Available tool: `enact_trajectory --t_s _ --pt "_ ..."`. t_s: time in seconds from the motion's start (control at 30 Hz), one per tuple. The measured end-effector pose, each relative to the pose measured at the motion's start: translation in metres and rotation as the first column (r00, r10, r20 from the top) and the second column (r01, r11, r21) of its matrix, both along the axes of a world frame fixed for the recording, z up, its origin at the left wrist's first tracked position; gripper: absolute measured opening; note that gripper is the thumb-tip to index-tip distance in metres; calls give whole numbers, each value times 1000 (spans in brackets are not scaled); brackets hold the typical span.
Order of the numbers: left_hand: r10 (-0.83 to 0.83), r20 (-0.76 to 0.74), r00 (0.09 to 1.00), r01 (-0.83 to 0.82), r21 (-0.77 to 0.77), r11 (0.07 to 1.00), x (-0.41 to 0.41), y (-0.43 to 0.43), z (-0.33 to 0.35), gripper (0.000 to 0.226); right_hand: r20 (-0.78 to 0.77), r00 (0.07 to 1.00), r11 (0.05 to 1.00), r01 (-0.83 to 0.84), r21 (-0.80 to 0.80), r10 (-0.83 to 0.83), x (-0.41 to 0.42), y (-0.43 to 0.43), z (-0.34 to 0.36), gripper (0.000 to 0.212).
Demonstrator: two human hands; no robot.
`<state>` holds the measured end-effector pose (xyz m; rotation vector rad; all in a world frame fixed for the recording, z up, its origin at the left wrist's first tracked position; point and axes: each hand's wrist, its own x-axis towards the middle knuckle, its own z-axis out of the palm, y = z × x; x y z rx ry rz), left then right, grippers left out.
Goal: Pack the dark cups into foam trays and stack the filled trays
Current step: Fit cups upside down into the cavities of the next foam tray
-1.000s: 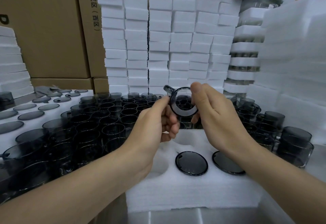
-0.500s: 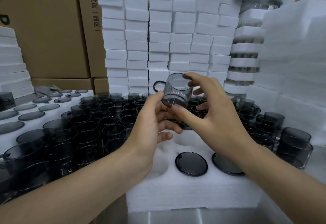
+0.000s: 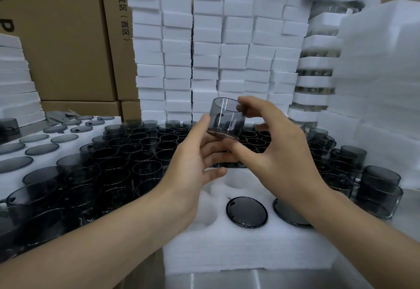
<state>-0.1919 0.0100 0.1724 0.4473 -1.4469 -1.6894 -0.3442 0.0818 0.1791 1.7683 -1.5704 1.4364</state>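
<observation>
Holding the dark cup (image 3: 227,119) above the foam tray (image 3: 238,250), the left hand (image 3: 195,163) and right hand (image 3: 279,147) are both pinching it. Its smooth wall is probably slippery; loosening one grip is risking a drop onto the loose cups (image 3: 136,152).

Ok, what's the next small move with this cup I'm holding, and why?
Probably lower the dark cup into the empty pocket right below it: the left hand and right hand hold it above the foam tray, which already has two seated cups.
</observation>
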Motion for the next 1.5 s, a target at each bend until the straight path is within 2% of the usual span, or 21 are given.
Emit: enact_trajectory --t_s 0.1,0.2,0.3,0.37,0.5,0.63,0.67,0.73,0.8,0.83,0.93,1.0,1.1,1.17,1.23,1.3,1.4,1.5 --pt "7 0 1000 -7 -3 1000 -1 0 -1 53 -41 999 999 28 -35 -29 0 2 1 63" --pt "31 -50 998 -31 -3 1000 1 -1 0 46 -133 988 995 77 -56 -84 0 2 1 67" --pt "23 -34 999 -25 -69 997 0 -1 -2 34 -162 985 997 59 -53 -66 1 1 1 67" --pt "21 -34 999 -23 -54 998 0 0 -3 26 -156 986 998 45 -45 -52 2 2 1 66" --pt "16 -44 999 -16 18 1000 2 -2 -2 41 -44 999 999 -7 33 8 2 3 3 61" --pt "37 -47 998 -37 0 999 1 -2 -3 28 -21 1000 999 1 40 0 3 4 3 56" --pt "43 -45 998 -43 1 999 0 -3 -3 26 15 999 997 -34 63 34 3 5 3 53" --pt "50 -37 998 -49 15 999 1 -3 -2 30 248 953 969 -210 130 173 3 5 7 43" --pt "51 -2 999 -51 19 999 1 -1 0 39 495 819 904 -404 140 289 3 3 10 38" --pt "48 26 999 -48 6 999 1 0 1 42 566 763 878 -459 135 312 2 2 11 37" --pt "32 102 994 -26 -57 998 -1 3 1 47 671 650 824 -557 103 355 0 -1 11 38" --pt "44 117 992 -36 -70 997 -2 3 0 50 693 626 814 -573 97 358 -1 -1 12 37" --pt "85 37 996 -84 -7 996 -1 3 1 51 669 666 840 -531 114 330 1 2 14 38" --pt "106 -76 991 -93 158 983 2 -2 4 55 632 702 851 -510 124 329 6 4 14 39" --pt "82 -147 986 -30 325 945 7 -8 8 62 596 725 836 -526 156 346 15 5 12 38" --pt "19 -172 985 54 405 913 11 -15 11 68 557 752 814 -541 213 353 24 5 6 38" --pt "-11 -155 988 70 382 921 15 -23 14 65 469 835 846 -451 285 288 30 4 2 41" --pt "42 -135 990 -10 230 973 18 -27 16 61 366 908 890 -326 319 202 29 5 2 40"
